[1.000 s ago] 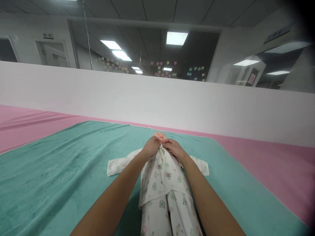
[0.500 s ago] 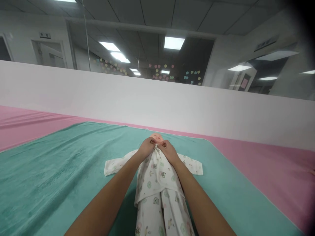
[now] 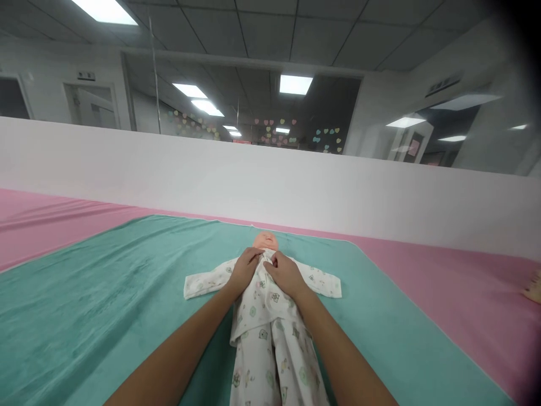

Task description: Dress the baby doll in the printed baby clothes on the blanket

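A baby doll (image 3: 267,241) lies on its back on a teal blanket (image 3: 139,293), its head away from me. It wears a white baby shirt (image 3: 253,310) printed with small animals, both sleeves spread sideways, and matching trousers (image 3: 256,366). My left hand (image 3: 246,267) rests at the left of the collar, fingers closed on the shirt's edge just below the chin. My right hand (image 3: 285,273) pinches the shirt's front at the upper chest. The hands are close together, with a narrow strip of cloth showing between them. What lies under the fingertips is hidden.
A pink cover (image 3: 443,282) lies under and around the blanket. Behind stands a low white wall (image 3: 253,180) with glass or mirror above it, dotted with heart stickers. A tan object (image 3: 533,288) is cut off at the right edge.
Both hands have come down from the neck toward the upper chest, uncovering more of the doll's head. The bunched collar lies flatter. The view has tilted slightly upward.
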Available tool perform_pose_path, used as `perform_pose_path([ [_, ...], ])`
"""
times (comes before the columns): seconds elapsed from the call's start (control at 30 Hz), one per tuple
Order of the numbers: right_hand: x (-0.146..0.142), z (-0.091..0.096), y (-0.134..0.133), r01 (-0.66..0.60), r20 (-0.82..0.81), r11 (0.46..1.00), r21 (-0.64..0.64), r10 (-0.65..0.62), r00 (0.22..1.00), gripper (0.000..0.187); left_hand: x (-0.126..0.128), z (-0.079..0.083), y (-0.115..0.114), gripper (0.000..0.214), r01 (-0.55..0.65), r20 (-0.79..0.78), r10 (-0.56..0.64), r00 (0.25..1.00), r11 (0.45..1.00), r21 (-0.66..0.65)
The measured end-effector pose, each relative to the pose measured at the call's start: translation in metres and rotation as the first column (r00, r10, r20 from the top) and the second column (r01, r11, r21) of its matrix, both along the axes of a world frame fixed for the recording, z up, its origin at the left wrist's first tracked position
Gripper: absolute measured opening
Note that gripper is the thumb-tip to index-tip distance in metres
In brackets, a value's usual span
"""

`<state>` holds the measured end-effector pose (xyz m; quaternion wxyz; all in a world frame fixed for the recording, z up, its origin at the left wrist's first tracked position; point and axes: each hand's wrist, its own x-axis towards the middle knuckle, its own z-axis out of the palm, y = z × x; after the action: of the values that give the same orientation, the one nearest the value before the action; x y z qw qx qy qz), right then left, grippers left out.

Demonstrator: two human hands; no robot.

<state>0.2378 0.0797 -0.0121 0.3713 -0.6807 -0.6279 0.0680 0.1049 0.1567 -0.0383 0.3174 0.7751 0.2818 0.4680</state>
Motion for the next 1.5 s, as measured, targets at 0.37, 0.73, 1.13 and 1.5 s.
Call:
perform_pose_path([
  [0.37, 0.010, 0.004, -0.001, -0.119, -0.085, 0.993, -0.024, 0.117, 0.989, 0.019, -0.004, -0.008, -0.004, 0.024, 0.014, 0.019, -0.016, 1.000, 0.997, 0.071],
  [0.73, -0.009, 0.012, -0.006, 0.083, 0.245, 0.994, -0.068, -0.064, 0.967, 0.012, -0.006, -0.006, -0.004, 0.030, 0.017, -0.009, -0.016, 1.000, 0.995, 0.096],
  [1.13, -0.011, 0.005, -0.003, 0.081, 0.168, 0.997, 0.020, -0.083, 0.982, 0.012, -0.009, -0.001, -0.005, 0.044, 0.068, -0.175, -0.050, 0.983, 0.993, 0.098],
  [1.5, -0.007, 0.001, 0.001, 0.090, 0.094, 0.996, 0.015, -0.091, 0.991, 0.015, -0.008, 0.013, -0.009, 0.048, 0.025, -0.237, -0.022, 0.971, 1.000, 0.007],
])
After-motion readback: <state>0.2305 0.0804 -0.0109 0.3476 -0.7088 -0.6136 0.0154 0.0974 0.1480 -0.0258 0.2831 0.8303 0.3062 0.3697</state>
